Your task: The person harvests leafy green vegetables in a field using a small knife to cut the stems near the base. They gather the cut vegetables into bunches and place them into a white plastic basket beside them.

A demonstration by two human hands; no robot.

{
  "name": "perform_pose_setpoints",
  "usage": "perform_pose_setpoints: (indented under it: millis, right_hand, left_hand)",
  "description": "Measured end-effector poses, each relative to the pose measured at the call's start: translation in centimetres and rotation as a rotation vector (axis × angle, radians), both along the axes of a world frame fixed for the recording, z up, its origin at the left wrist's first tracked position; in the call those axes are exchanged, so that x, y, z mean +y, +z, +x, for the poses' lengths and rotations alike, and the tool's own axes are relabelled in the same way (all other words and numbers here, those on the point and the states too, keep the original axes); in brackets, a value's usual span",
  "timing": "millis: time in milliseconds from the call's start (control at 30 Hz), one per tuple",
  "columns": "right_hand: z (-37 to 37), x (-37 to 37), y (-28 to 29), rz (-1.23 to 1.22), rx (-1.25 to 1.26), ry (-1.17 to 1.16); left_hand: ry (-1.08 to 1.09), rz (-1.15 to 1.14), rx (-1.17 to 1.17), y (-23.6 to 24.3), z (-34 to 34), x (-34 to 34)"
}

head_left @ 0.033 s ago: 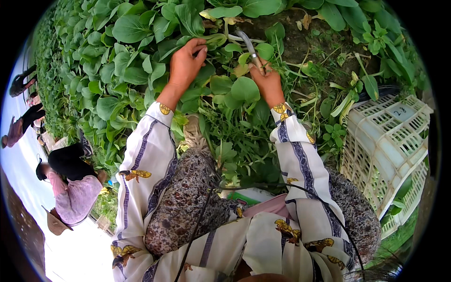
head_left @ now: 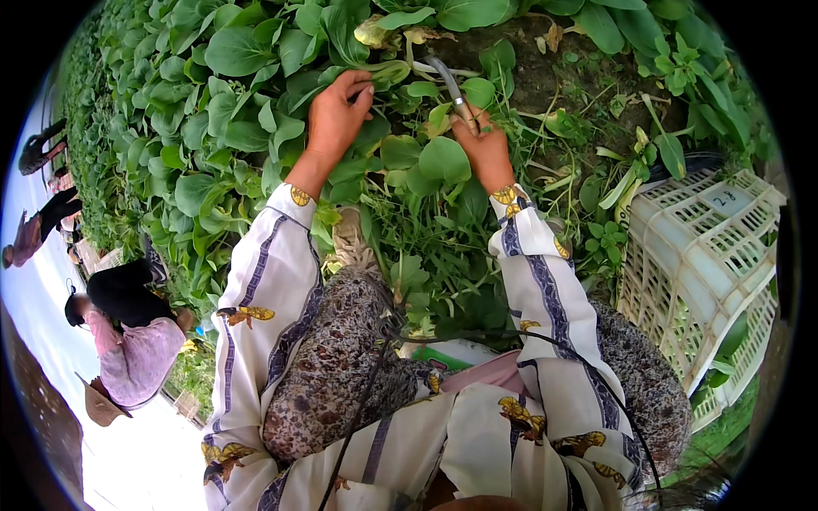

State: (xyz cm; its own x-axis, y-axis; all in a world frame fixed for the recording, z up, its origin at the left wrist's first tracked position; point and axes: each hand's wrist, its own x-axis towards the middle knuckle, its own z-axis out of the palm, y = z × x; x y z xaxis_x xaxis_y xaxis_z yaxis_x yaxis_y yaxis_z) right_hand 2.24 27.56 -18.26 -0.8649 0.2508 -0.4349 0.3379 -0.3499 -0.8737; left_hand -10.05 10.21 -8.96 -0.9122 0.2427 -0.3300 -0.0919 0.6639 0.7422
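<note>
My left hand [head_left: 336,115] is closed, its fingers curled at the leaves and pale green stems of a bok choy plant [head_left: 390,71]; the fingertips are partly hidden. To its right, my right hand [head_left: 482,145] grips the handle of a small sickle [head_left: 449,81]. The sickle's curved metal blade points up and away from me, its tip beside the base of the plant's stems. Round leaves [head_left: 445,160] stand between my two wrists. A yellowed, wilted leaf [head_left: 375,32] hangs just beyond the stems.
A white slatted plastic crate [head_left: 699,247] lies tipped at the right, with some greens in it. Dense leafy rows [head_left: 196,119] fill the left. Bare soil [head_left: 554,81] with weeds shows at the far right. Another person [head_left: 141,358] crouches at the left; others are farther off.
The yellowed leaf beyond the stems has shifted slightly and shows more of itself. My hands and the sickle are practically unmoved.
</note>
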Motion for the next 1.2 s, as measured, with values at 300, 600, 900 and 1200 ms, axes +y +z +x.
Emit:
perform_pose_setpoints:
  millis: [300, 600, 900, 1200]
  right_hand:
    - [-2.0, -1.8, 0.1, 0.041, 0.007, 0.098]
    - [-3.0, -0.7, -3.7, 0.268, 0.162, 0.327]
    - [1.2, 3.3, 6.1, -0.490, -0.056, -0.014]
    - [2.3, 2.9, 12.6, -0.367, -0.005, -0.048]
  left_hand:
    - [0.188, 0.077, -0.217, -0.5, -1.4, -1.3]
    - [0.170, 0.110, -0.179, -0.5, -0.9, -1.5]
    - [0.168, 0.389, -0.369, 6.4, 4.0, 0.2]
    - [0.252, 0.569, -0.540, 10.1, 7.5, -0.3]
